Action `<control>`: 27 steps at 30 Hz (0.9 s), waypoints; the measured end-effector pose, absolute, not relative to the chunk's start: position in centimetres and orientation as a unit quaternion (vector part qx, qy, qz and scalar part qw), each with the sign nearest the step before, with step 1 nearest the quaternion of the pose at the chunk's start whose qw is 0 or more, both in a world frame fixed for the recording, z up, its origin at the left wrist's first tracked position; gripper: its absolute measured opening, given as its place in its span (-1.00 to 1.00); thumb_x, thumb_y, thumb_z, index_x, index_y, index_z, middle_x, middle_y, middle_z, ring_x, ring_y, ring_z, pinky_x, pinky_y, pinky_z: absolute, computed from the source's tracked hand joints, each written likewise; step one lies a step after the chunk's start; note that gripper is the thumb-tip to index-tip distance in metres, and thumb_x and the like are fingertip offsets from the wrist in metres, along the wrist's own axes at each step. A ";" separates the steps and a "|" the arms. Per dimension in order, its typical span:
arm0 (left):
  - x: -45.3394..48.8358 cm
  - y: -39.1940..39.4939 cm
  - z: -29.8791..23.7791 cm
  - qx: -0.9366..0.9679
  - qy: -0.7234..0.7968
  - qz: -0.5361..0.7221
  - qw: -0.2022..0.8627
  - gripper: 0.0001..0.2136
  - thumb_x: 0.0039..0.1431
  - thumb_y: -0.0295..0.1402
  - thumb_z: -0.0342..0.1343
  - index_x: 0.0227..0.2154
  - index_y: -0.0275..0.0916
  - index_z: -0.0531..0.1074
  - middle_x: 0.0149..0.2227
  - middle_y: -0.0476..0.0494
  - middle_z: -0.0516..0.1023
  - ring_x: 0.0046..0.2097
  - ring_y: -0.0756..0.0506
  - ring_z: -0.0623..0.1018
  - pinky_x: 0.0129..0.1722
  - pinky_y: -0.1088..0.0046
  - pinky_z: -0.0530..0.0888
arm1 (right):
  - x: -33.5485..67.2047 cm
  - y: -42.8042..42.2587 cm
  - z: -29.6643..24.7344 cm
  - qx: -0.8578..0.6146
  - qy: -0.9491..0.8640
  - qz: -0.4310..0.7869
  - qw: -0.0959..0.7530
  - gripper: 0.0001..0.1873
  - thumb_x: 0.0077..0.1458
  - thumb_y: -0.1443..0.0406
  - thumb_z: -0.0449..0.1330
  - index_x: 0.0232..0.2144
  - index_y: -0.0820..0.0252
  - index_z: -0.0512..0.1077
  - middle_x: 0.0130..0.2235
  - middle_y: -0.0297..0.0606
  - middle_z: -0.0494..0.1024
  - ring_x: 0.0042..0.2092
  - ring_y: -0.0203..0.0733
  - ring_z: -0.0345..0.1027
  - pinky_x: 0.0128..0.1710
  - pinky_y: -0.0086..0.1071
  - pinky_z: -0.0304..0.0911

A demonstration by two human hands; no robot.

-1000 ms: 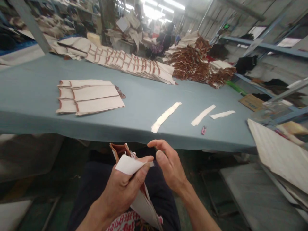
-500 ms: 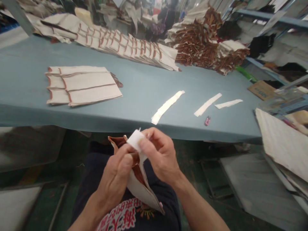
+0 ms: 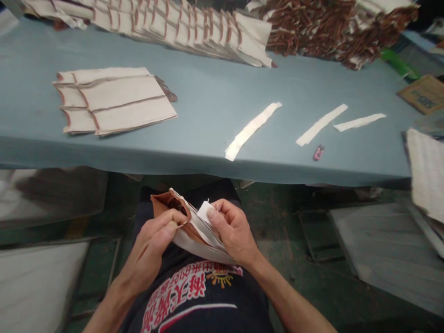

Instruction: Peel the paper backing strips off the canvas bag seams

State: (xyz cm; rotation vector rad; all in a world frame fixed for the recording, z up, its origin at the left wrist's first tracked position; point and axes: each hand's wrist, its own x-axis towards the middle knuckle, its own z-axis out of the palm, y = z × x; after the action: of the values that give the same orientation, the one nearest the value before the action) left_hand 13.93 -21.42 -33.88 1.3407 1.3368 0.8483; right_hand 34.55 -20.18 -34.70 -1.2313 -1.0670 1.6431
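Over my lap, my left hand [image 3: 151, 247] pinches the brown-edged opening of a cream cloth pouch [image 3: 194, 246]. The pouch's brown lining shows where its mouth gapes. A small white tag [image 3: 204, 212] sits between the thumb and fingers of my right hand [image 3: 237, 231], against the outer side of the pouch. Something thin sticks up from the tag's top edge. The right fingers also lie along the cloth, and their undersides are hidden.
On the blue-green table [image 3: 201, 138] lie flat cream pouches [image 3: 121, 99], paper strips [image 3: 252, 131] and pink thread snips [image 3: 318, 152]. Behind them are a row of overlapping pouches [image 3: 166, 27] and a brown-and-cream cloth pile [image 3: 312, 27]. A cardboard box [image 3: 423, 94] stands right.
My view has tipped downward. The tag, earlier held over the pouch's mouth near both hands, is now lower along its outer side. My left hand has moved left, away from my right.
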 end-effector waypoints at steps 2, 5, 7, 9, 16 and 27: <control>13.6 -21.4 -33.2 0.580 0.548 0.328 0.507 -0.70 0.30 -0.09 0.20 -0.44 -0.17 0.61 -0.49 -0.01 0.61 -0.45 -0.11 0.50 -0.42 0.43 0.43 | 34.4 -20.9 -34.6 -0.489 -0.426 0.648 0.400 -0.48 0.28 -0.18 0.30 -0.32 0.11 0.35 -0.50 -0.52 0.25 -0.50 -0.38 -0.02 -0.51 -0.46 -0.02; 13.8 -21.2 -32.4 0.612 0.546 0.309 0.482 -0.76 0.25 -0.19 0.21 -0.45 -0.18 0.64 -0.54 0.02 0.59 -0.51 -0.08 0.48 -0.50 0.48 0.37 | 34.4 -21.9 -33.6 -0.511 -0.448 0.617 0.398 -0.56 0.33 -0.10 0.27 -0.30 0.12 0.35 -0.47 -0.49 0.31 -0.47 -0.37 0.04 -0.48 -0.46 0.03; 14.0 -21.1 -32.0 0.625 0.546 0.320 0.457 -0.75 0.27 -0.20 0.19 -0.45 -0.18 0.65 -0.55 0.01 0.60 -0.54 -0.08 0.48 -0.52 0.49 0.35 | 34.5 -22.5 -32.6 -0.533 -0.465 0.592 0.387 -0.61 0.35 -0.04 0.25 -0.30 0.12 0.35 -0.47 -0.48 0.34 -0.47 -0.36 0.06 -0.48 -0.45 0.02; 14.2 -21.0 -31.9 0.622 0.544 0.337 0.451 -0.73 0.28 -0.19 0.19 -0.44 -0.18 0.67 -0.55 0.00 0.62 -0.54 -0.08 0.49 -0.52 0.49 0.35 | 34.5 -23.0 -31.4 -0.541 -0.471 0.587 0.376 -0.63 0.36 -0.03 0.24 -0.29 0.12 0.36 -0.49 -0.48 0.34 -0.49 -0.36 0.06 -0.51 -0.45 0.00; 13.7 -21.3 -33.1 0.477 0.527 0.427 0.559 -0.79 0.31 -0.19 0.29 -0.31 -0.16 0.77 -0.28 -0.11 0.74 -0.33 -0.12 0.56 -0.37 0.49 0.47 | 33.2 -22.9 -28.7 -0.555 -0.544 0.491 0.394 -0.71 0.31 0.08 0.24 -0.37 0.10 0.36 -0.54 -0.48 0.34 -0.55 -0.37 0.09 -0.53 -0.43 0.02; 15.3 -20.2 -31.8 0.374 0.524 0.486 0.591 -0.84 0.05 -0.25 0.36 -0.51 -0.22 0.70 -0.36 -0.13 0.67 -0.30 -0.14 0.55 -0.41 0.49 0.48 | 32.0 -21.3 -28.8 -0.587 -0.557 0.455 0.372 -0.72 0.27 0.07 0.24 -0.40 0.09 0.40 -0.53 -0.43 0.40 -0.54 -0.32 0.15 -0.52 -0.40 0.03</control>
State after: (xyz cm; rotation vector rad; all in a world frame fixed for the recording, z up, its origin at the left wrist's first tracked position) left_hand 15.32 -20.18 -31.76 0.8695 1.2196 1.1298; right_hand 32.04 -21.34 -28.75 -1.5048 -1.4267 1.1655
